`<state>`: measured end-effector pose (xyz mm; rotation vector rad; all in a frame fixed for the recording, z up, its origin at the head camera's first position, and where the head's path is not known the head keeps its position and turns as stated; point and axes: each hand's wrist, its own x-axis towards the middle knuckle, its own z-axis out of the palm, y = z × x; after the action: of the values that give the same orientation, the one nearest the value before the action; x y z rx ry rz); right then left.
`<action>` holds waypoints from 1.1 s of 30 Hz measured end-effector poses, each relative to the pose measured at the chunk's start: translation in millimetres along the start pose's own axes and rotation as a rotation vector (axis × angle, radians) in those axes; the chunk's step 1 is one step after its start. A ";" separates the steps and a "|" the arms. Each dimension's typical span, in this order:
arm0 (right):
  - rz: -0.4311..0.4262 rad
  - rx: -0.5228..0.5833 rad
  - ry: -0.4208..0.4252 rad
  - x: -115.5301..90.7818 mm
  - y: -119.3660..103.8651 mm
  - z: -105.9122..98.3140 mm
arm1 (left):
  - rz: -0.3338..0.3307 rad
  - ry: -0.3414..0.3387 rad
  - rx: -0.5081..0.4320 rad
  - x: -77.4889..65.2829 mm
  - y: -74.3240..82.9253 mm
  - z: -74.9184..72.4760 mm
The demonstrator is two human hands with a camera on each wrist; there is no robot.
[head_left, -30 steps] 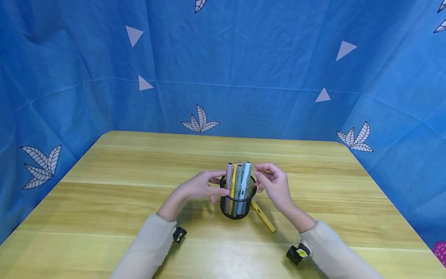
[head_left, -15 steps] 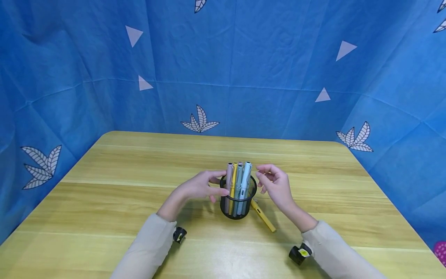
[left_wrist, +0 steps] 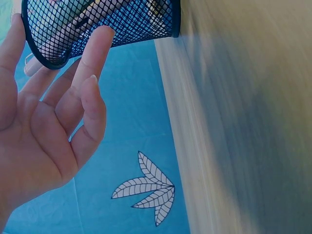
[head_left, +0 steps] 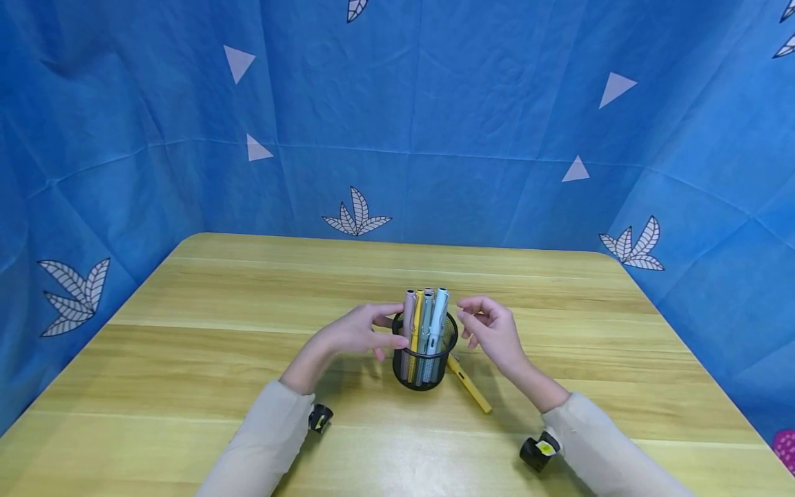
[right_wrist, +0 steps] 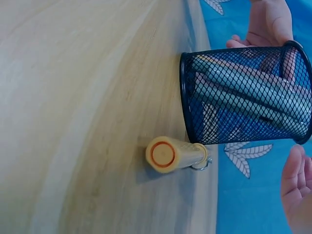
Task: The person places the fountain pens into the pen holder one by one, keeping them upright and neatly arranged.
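Observation:
A black mesh pen holder stands upright on the table, with several pens inside: mauve, yellow, grey-green and pale blue. My left hand holds the holder's rim, thumb at the near side and index finger at the far side; its other fingers show beside the mesh in the left wrist view. My right hand hovers just right of the pale blue pen, fingers loosely bent, holding nothing. A yellow pen with a clip lies on the table, right of the holder and close to its base.
The wooden table has a light striped grain. A blue cloth with leaf and triangle prints hangs round its far and side edges. Black wrist cameras sit at both cuffs.
My right hand has drifted slightly to the right, away from the pens. My left hand, the holder and the lying yellow pen keep their places.

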<state>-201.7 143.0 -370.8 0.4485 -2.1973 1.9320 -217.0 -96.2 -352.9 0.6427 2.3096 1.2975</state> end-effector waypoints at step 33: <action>0.250 -0.152 -0.274 4.9 18.7 -15.5 | -0.001 -0.009 -0.014 -2.0 0.4 0.0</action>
<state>-213.6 159.9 -384.5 0.4565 -2.6677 1.8959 -215.3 -97.2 -352.3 0.6419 2.2910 1.3072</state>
